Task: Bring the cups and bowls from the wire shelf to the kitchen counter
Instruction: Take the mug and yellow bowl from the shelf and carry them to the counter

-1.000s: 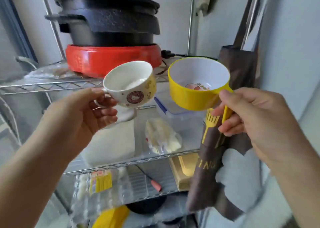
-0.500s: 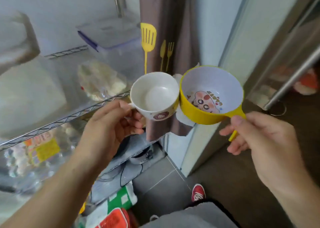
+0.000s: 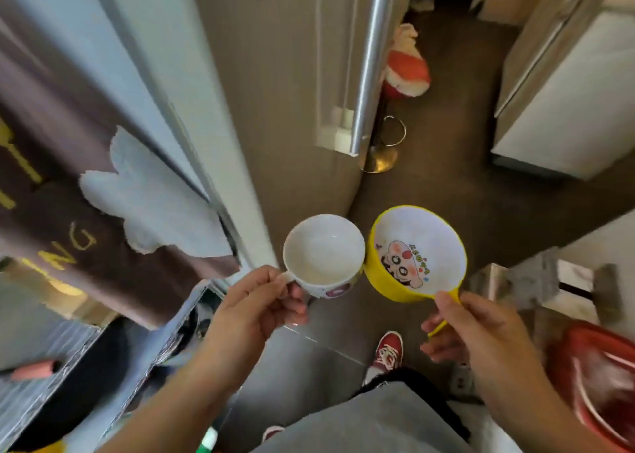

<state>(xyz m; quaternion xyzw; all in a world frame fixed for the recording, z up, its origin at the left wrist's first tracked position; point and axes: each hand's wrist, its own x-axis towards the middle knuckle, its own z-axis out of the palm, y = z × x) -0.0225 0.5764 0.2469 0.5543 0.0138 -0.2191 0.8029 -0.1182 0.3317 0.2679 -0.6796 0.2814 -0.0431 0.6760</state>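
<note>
- Left hand point(image 3: 256, 310) gripping white cup point(image 3: 323, 255) by its handle, held upright above the floor.
- Right hand point(image 3: 481, 332) pinching yellow bowl point(image 3: 417, 255) by its handle — rims touching, both empty.

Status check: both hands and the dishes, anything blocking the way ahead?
Left hand grip shut on white cup. Right hand grip shut on yellow bowl handle. Rims touching. Floor ahead open; door at left.
</note>
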